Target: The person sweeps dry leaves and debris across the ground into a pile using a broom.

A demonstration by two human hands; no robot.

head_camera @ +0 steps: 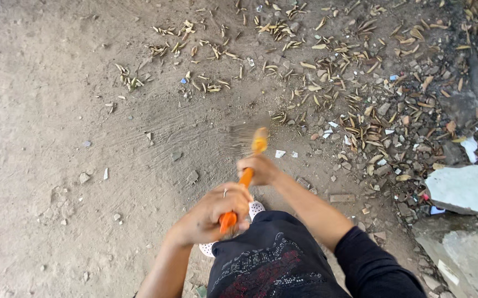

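Note:
Both my hands grip an orange-handled broom (245, 177). My left hand (211, 214) wraps the near end of the handle, a ring on one finger. My right hand (258, 168) holds the handle farther down, toward the head. The broom's bristles (244, 137) are motion-blurred over the bare dirt ground just beyond my right hand. My dark patterned trousers and a white perforated shoe (256, 208) show below the hands.
Dry leaves and small litter (360, 105) lie scattered across the upper middle and right of the dirt ground. Broken pale stone slabs (462, 190) sit at the right edge. Small pebbles dot the swept dirt (57, 110) on the left.

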